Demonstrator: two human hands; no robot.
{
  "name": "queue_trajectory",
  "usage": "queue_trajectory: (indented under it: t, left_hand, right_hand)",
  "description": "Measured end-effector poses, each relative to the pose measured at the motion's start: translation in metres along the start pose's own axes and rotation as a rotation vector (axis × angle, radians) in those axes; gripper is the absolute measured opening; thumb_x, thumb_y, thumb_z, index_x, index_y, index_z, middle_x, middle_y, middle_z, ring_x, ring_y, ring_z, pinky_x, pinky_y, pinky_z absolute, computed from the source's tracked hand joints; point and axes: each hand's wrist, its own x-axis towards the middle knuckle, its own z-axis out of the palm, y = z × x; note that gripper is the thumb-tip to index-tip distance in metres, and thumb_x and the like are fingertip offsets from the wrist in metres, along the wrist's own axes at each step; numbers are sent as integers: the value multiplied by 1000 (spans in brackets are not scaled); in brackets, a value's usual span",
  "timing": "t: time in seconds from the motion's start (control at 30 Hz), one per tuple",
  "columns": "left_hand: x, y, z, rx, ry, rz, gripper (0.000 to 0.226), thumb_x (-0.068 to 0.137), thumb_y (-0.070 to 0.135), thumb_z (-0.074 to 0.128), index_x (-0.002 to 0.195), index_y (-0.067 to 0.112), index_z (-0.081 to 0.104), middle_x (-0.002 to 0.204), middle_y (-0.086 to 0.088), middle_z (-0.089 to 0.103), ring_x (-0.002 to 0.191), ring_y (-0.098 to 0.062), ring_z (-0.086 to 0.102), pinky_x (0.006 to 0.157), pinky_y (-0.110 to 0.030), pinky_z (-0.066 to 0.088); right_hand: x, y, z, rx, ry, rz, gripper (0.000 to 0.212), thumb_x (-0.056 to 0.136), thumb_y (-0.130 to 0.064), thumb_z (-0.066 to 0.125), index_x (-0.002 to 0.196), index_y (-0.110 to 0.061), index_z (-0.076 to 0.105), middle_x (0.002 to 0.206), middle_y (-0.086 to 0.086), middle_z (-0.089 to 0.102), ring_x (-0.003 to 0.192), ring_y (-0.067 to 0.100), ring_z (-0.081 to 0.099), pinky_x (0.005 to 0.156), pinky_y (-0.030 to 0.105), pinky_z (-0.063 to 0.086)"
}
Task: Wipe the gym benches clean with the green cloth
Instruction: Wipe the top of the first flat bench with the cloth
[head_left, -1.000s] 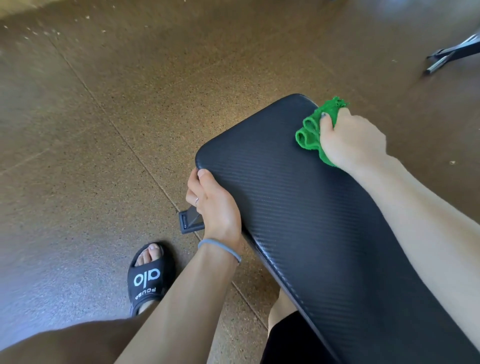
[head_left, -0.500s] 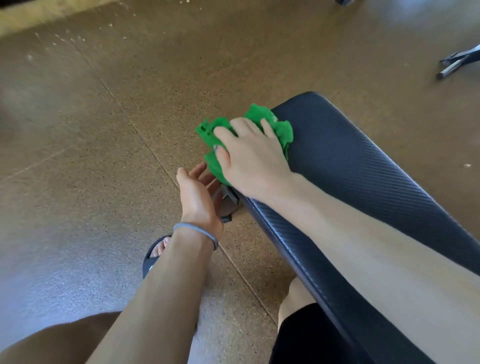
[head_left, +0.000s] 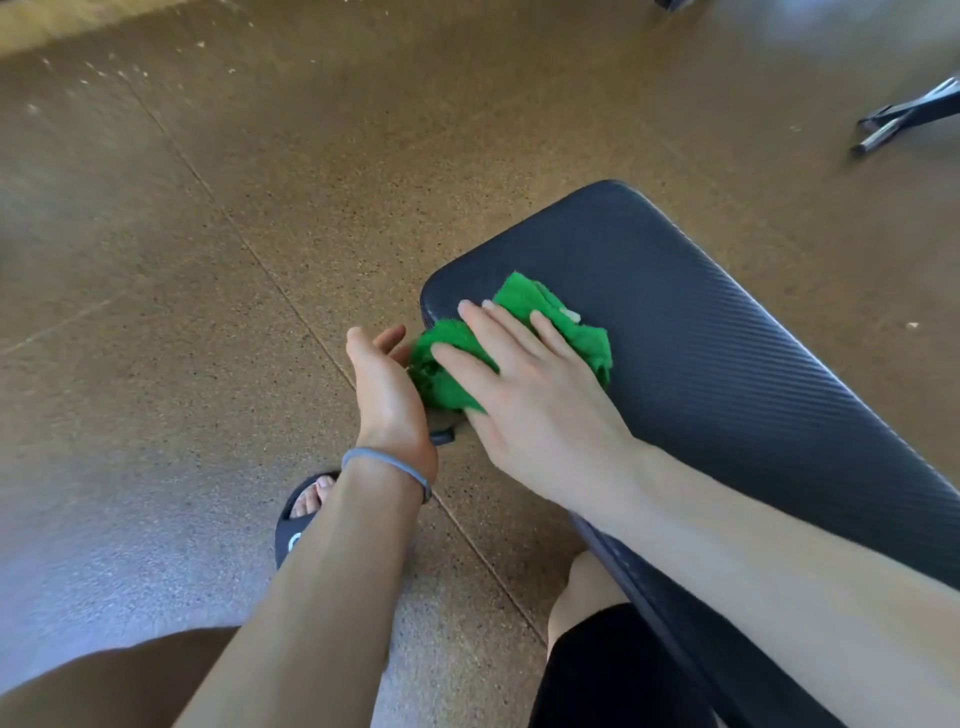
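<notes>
The person's right hand (head_left: 524, 405) lies flat, fingers spread, pressing a crumpled bright green cloth (head_left: 566, 332) onto the near left corner of a black padded gym bench with a ribbed vinyl surface (head_left: 727, 364). The cloth spills over the bench's left edge. The left hand (head_left: 387, 389) stands loosely open just beside that edge, palm toward the cloth, gripping nothing; a grey band (head_left: 387, 465) circles its wrist. A black slide sandal (head_left: 296, 525) rests on the speckled brown floor (head_left: 208, 260).
</notes>
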Motion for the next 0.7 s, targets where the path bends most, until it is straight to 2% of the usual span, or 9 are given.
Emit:
queue_trajectory:
  t: [0.17,0.23,0.27,0.33,0.4,0.47,0.57,0.63,0.7]
  left_hand:
    - [2,-5,4,-52,-71,22,60,108,55,21,130,21,66,105,-2,78,106,-20,71,74,-31,57]
    - [0,-7,13,-39,-44,53,61,108,55,24,135,16,62,108,-1,77,115,-20,67,84,-33,57]
    - [0,-7,17,-16,-24,58,66,104,62,26,138,16,60,121,-5,74,119,-24,67,95,-38,55]
    - [4,-9,22,-9,-3,31,97,81,82,34,152,17,43,153,-6,52,135,-25,55,112,-48,45]
    - [13,-15,24,-7,22,16,114,62,90,38,159,31,29,168,0,28,148,-25,40,117,-53,38]
    - [10,-15,26,61,12,1,110,61,91,37,157,37,31,170,5,22,151,-25,34,118,-56,35]
    - [3,-12,30,190,38,41,83,90,73,29,160,29,28,169,8,17,150,-16,30,121,-51,30]
    - [2,-10,32,262,48,81,62,103,54,25,158,27,29,162,7,20,137,-13,33,122,-49,27]
    - [-1,-8,32,292,49,89,57,102,50,25,154,28,35,147,11,27,126,-15,37,120,-52,30]
  right_hand:
    - [68,2,0,44,-24,5,46,100,-25,57,146,-19,51,167,18,26,158,33,18,126,55,16]
    - [86,5,1,66,5,23,42,101,-31,56,140,-17,56,163,16,36,156,30,24,126,51,18]
    - [94,7,0,83,31,38,36,100,-34,55,130,-15,61,155,15,46,151,31,33,123,49,23]
    - [111,17,-8,114,87,121,23,100,-37,52,100,-16,61,124,12,65,128,32,53,107,44,36]
    - [124,43,-17,89,118,257,30,102,-38,47,96,-14,63,109,11,67,109,32,60,92,40,42]
    - [129,73,-22,63,118,385,37,103,-39,44,103,-9,66,113,14,66,109,34,60,91,40,42]
    - [116,103,-16,84,162,489,37,105,-37,44,113,-6,63,129,18,61,126,36,53,103,41,40]
    - [101,108,-11,86,203,566,40,106,-35,44,130,-5,59,150,22,48,142,38,42,115,47,37]
    - [82,107,-9,89,229,651,43,107,-33,45,138,-4,53,158,26,38,149,40,34,119,51,33]
